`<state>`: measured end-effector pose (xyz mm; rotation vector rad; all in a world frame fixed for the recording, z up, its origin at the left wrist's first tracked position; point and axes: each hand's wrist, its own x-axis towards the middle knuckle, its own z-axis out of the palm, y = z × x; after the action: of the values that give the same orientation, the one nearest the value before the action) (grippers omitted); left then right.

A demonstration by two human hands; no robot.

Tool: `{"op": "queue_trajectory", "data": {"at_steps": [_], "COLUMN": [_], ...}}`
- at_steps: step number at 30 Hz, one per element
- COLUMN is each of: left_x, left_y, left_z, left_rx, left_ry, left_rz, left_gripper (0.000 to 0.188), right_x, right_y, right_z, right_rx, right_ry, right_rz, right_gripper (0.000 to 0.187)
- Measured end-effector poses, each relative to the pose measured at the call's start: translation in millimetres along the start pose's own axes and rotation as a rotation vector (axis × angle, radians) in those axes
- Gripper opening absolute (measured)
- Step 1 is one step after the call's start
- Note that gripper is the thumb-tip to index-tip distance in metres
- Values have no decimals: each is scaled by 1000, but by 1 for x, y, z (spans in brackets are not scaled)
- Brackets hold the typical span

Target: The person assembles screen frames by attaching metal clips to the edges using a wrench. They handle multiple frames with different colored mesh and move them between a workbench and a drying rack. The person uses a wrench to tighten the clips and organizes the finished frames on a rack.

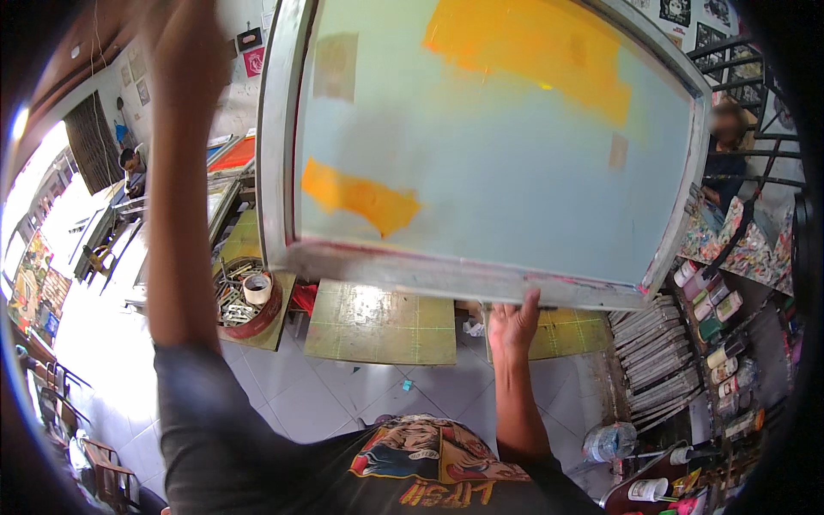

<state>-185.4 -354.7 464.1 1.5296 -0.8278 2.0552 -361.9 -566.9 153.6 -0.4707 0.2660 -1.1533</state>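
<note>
A large screen printing frame (356, 268) is held up, tilted, before me. Its pale mesh carries an orange patch at the top and a smaller one at lower left. My right hand (515, 324) grips the bottom rail from below, thumb up on the near side and fingers partly hidden behind the rail. My left arm reaches high along the frame's left side. Blurred and cut off by the upper edge, my left hand (182, 30) is near the frame's upper left; its fingers cannot be made out.
Yellow-green boards (382, 326) lie below the frame. A round tub (266, 316) at left holds metal pieces and a tape roll (257, 289). Stacked frames (657, 360) and a shelf of bottles (725, 348) stand at right. One person (728, 159) is at far right, another (133, 167) at left.
</note>
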Motion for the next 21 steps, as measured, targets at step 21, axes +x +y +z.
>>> {"op": "queue_trajectory", "data": {"at_steps": [21], "left_x": [-252], "left_y": [124], "left_z": [30], "left_rx": [-1563], "left_ry": [37], "left_rz": [-2167], "left_gripper": [39], "right_x": [-4], "right_y": [88], "right_z": [-29], "right_rx": [-737], "right_ry": [-566], "right_rz": [-75], "right_gripper": [25]}}
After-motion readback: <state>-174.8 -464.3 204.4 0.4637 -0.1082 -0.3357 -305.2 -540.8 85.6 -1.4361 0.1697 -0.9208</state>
